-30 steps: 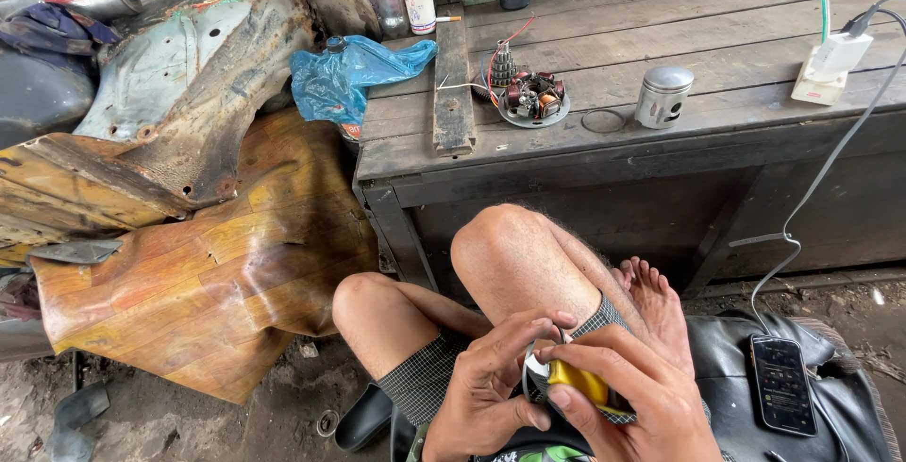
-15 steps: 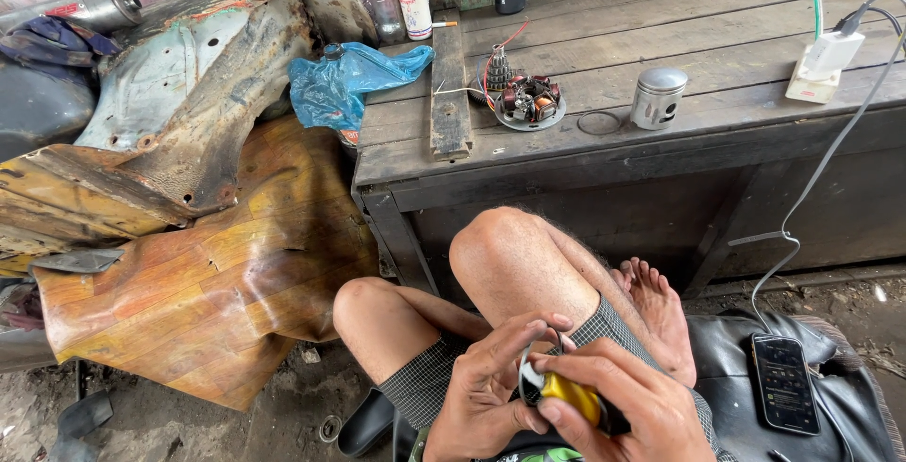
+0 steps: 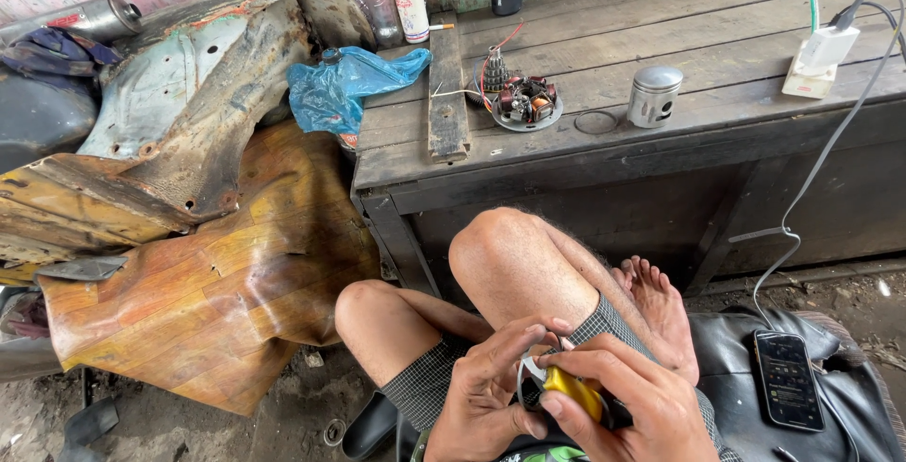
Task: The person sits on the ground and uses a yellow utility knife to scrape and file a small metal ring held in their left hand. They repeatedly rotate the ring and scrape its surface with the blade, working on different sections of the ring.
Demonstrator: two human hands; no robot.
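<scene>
Yellow tool: small yellow-bodied object with a dark end, held low in the frame over the person's lap, between both hands.
Right hand: grip wrapped around the yellow tool, fingers curled over its body, thumb along the near side.
Left hand: grip pressed together at the fingertips, pinching a thin pale wire that loops at the tool's front end.
Posture: seated, knees bent, bare foot resting near a black cushion.
Phone: lies screen-up on the cushion, lit, a grey cable running up to a white charger.
Bench: dark weathered wood, just beyond the knees.
On bench: stator coil plate, metal piston, thin ring, loose plank, blue plastic bag at the left edge.
Left of bench: rusted sheet-metal body panels.
</scene>
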